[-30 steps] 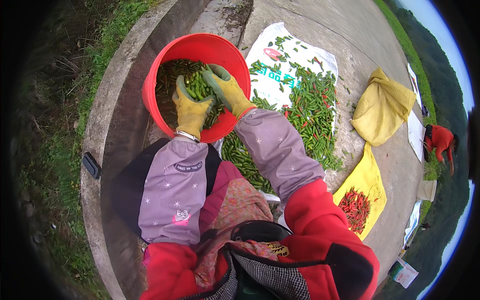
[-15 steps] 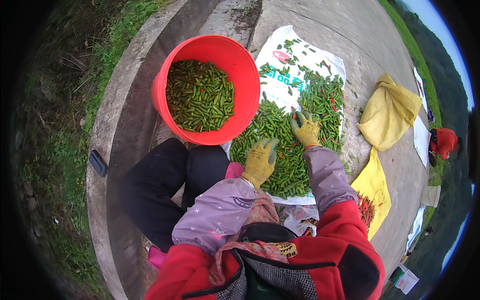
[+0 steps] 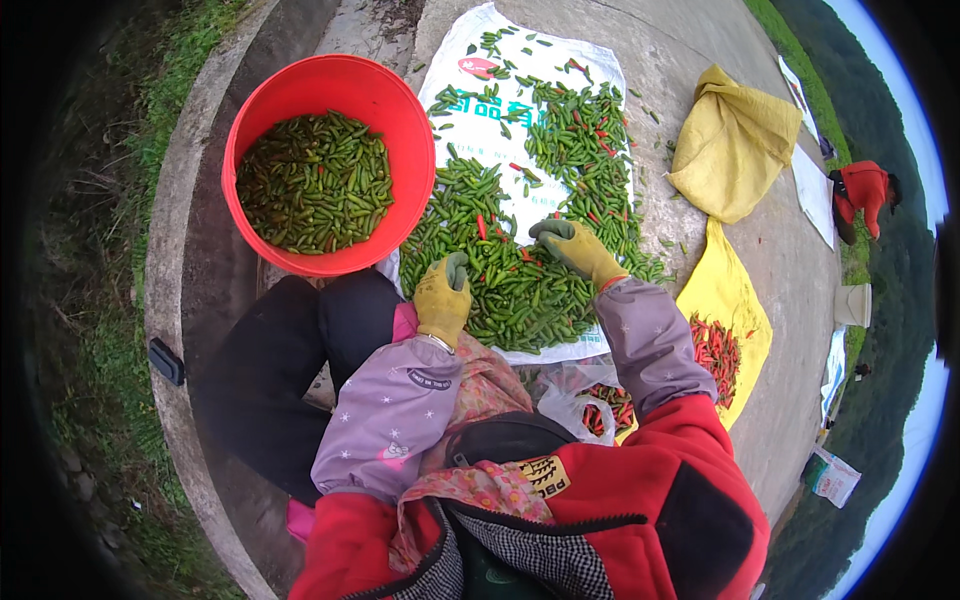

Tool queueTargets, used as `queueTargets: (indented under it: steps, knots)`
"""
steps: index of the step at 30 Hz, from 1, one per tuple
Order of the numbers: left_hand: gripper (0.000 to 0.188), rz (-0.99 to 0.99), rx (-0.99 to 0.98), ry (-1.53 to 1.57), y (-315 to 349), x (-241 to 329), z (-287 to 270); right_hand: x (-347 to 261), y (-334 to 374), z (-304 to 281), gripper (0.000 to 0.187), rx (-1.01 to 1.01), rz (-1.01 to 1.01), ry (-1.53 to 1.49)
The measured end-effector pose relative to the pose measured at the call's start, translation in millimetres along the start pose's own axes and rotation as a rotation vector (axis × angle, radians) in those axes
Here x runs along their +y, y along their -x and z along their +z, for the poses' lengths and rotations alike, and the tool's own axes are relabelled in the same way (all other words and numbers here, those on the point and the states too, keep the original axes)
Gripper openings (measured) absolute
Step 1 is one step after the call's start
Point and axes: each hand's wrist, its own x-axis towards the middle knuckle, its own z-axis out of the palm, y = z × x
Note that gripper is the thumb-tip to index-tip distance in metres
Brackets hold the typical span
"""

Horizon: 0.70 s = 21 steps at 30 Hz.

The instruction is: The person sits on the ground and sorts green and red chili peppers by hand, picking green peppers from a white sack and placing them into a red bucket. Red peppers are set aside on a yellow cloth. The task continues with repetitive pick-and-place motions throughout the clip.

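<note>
Green peppers (image 3: pixel 520 305) with a few red ones lie heaped on a white printed sack (image 3: pixel 450 85) spread on the ground. My left hand (image 3: pixel 443 298), in a yellow glove with a greenish palm, has its fingers curled together at the heap's left edge; what they may hold is hidden. In a matching glove, my right hand (image 3: pixel 582 252) rests over peppers at the far side of the near heap. Its fingers are bent and drawn together, and I cannot make out anything between them. A red bucket (image 3: pixel 405 130) beside my knee holds many green peppers.
Right of the sack are a folded tan sack (image 3: pixel 735 145) and a yellow sack (image 3: pixel 750 320) bearing red peppers (image 3: pixel 715 350). A clear plastic bag (image 3: pixel 565 400) of peppers is near my lap. A dark case (image 3: pixel 166 361) sits on the curb. Another person (image 3: pixel 865 195) bends down far right.
My view has shifted right, so the bucket and sack sit farther left. Both hands have curled their fingers, and the right hand has shifted left over the heap.
</note>
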Motion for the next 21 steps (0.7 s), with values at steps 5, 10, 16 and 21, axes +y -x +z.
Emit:
queueTargets:
  steps: [5, 10, 16, 21]
  knots:
    - [0.036, 0.090, -0.016, -0.254, -18.9, 6.3, -0.3, 4.4, -1.1, 14.1, 0.022, 0.512, -0.285, 0.295]
    - [0.051, 0.419, -0.189, -0.669, -63.5, 15.2, 25.5, -1.0, -35.6, 41.8, 0.033, 0.341, -0.123, 0.480]
    - [0.043, 0.343, -0.332, -0.802, -74.8, -0.1, 26.4, 9.0, -57.8, 66.4, 0.035, 0.267, -0.062, 0.815]
    - [0.036, 0.330, -0.143, -0.524, -51.9, -2.0, 4.1, 6.8, -59.6, 58.8, 0.040, 0.189, -0.114, 0.839]
